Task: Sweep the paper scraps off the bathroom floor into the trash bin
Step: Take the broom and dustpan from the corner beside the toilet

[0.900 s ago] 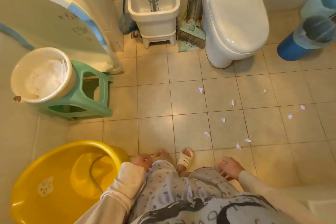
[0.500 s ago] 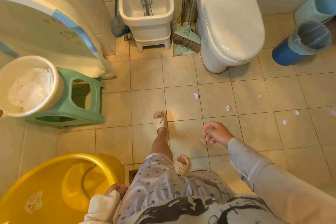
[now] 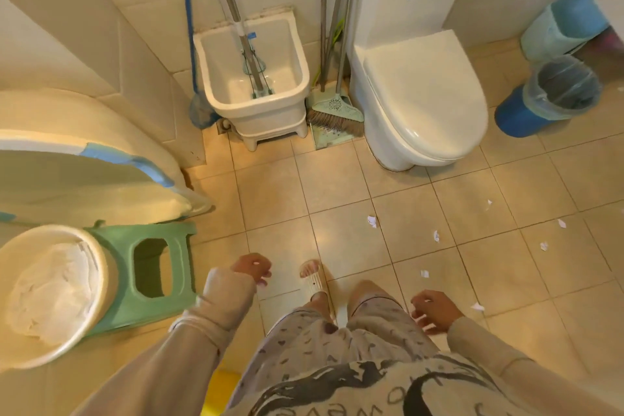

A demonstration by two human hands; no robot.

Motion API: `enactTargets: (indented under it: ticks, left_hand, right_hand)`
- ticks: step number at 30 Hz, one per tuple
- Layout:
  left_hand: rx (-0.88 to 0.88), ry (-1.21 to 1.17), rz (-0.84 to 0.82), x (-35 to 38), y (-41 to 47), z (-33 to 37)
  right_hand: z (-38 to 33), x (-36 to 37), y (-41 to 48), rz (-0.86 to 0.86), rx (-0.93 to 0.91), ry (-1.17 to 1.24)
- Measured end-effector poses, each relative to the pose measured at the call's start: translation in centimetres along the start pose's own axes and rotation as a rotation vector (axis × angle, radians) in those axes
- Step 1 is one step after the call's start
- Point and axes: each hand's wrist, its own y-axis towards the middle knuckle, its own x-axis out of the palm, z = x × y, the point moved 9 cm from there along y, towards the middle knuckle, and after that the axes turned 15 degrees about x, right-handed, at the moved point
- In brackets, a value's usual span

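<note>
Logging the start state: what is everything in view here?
white ceramic toilet: one, white, back wall, lid down
white ceramic mop sink: one, white, left of toilet
metal-handled mop: one, silver, standing in sink
green plastic broom with brown bristles: one, green, between sink and toilet
green plastic dustpan: one, green, below broom head
blue round trash bin with clear liner: one, blue, right of toilet
pale teal container: one, teal, behind trash bin
small white paper scraps: seven visible, white, scattered on tiles at right
green plastic stool: one, green, left
round white basin: one, white, on stool, cloth inside
white tub with blue trim: one, white, far left
left hand: one, empty, fingers loose, near stool
right hand: one, empty, fingers loose, beside thigh
</note>
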Motion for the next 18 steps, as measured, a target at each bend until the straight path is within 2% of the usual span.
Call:
enactTargets:
  ticks: [5,10,15,18]
  left_hand:
    - [0.152,-0.096,0.050,-4.0,6.6,7.2]
    - [0.127,-0.140,0.036,-4.9,9.8,10.8]
    - [0.069,-0.162,0.025,-5.1,12.8,11.3]
    - [-0.039,-0.116,0.055,-5.6,13.8,9.7]
  right_hand:
    - [-1.4,-1.8,-0.1,0.071,0.080,0.042]
    - [-5.6,-3.3,-0.1,0.054,0.078,0.120]
    - [-14.3,-4.7,0.0,0.022,-0.001,0.098]
    - [-20.1,-6.1,-0.2,0.005,-0.042,0.064]
